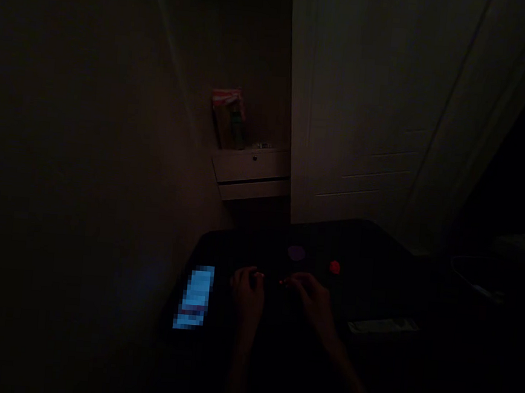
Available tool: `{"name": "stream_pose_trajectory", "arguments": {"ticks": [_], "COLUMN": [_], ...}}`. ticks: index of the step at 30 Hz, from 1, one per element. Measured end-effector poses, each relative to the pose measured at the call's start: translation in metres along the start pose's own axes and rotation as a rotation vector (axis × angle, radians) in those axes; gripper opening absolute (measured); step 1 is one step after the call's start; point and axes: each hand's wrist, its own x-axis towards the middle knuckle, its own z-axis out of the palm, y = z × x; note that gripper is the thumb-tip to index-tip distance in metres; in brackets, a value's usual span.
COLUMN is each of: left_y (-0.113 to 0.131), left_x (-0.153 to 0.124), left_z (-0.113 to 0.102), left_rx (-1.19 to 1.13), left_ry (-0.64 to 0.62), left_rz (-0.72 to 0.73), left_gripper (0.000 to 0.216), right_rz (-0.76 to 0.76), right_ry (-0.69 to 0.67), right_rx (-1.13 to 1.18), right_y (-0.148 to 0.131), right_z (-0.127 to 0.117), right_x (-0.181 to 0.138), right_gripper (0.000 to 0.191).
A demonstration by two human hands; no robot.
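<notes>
The room is very dark. My left hand [248, 289] and my right hand [312, 294] rest close together over a black table [376, 248], fingers curled and pinched toward each other. Something tiny seems to sit at the fingertips, but I cannot make it out. A lit blue phone screen [196, 299] lies just left of my left hand. A small red object [334, 267] and a faint purple round object [296, 253] lie on the table just beyond my right hand.
A pale flat strip [382, 325] lies on the table to the right. Behind stand a small drawer unit [251, 172] with a red-topped packet [227, 118] on it, a white door [364, 107], and a wall on the left.
</notes>
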Motion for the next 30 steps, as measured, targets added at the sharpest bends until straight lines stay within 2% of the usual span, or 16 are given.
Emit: {"name": "stream_pose_trajectory", "arguments": {"ticks": [7,10,15,25,30], "left_y": [0.001,0.003,0.004,0.005,0.006], "left_x": [0.0,0.001,-0.001,-0.005,-0.006], "left_z": [-0.007,-0.007,-0.009,-0.01,-0.01], "left_rx": [-0.157,-0.181,-0.139,-0.185,-0.2], "left_ry": [-0.167,-0.2,-0.245,-0.275,-0.26], "left_rz": [-0.154,-0.2,-0.188,-0.17,-0.168], "left_gripper": [0.021,0.023,0.027,0.033,0.032], "right_rz": [0.035,0.03,-0.002,-0.023,-0.107], "right_ry": [0.008,0.022,0.037,-0.034,-0.041], "right_rx": [0.006,-0.03,-0.107,-0.08,-0.077], "right_y": [0.0,0.001,0.0,0.009,0.006], "right_z": [0.0,0.0,0.0,-0.001,-0.002], "right_x": [0.0,0.001,0.001,0.0,0.0], "right_gripper": [0.025,0.027,0.032,0.026,0.027]}}
